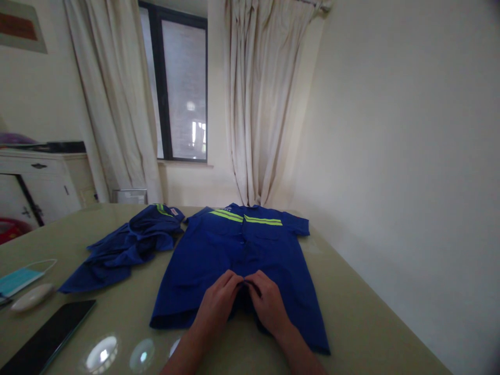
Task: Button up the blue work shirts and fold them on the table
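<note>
A blue shirt [287,271] lies front up on the desk [371,333], its collar at the far end towards the window [184,88] and its hem nearest the person. Laid this way, the front seam runs straight towards the body, which probably puts its lower end within easy reach of both hands. The 2 yellow stripes [263,221] cross the chest, parted at that seam. A second blue shirt [130,245] is bunched to the left, seemingly set aside to give the spread shirt room. Nearer the left edge are a phone [47,338], a pale oval thing [32,298] and a face mask [17,282], all apart from the cloth.

The left hand [222,291] and right hand [269,299] meet at the middle of the hem, their fingers [235,280] closed in a pinch on the cloth there, perhaps to keep the 2 front edges together. Both forearms come up from the bottom edge and slant inwards, backs of the hands up, fingertips nearly touching. Whether a button sits between them I cannot tell.
</note>
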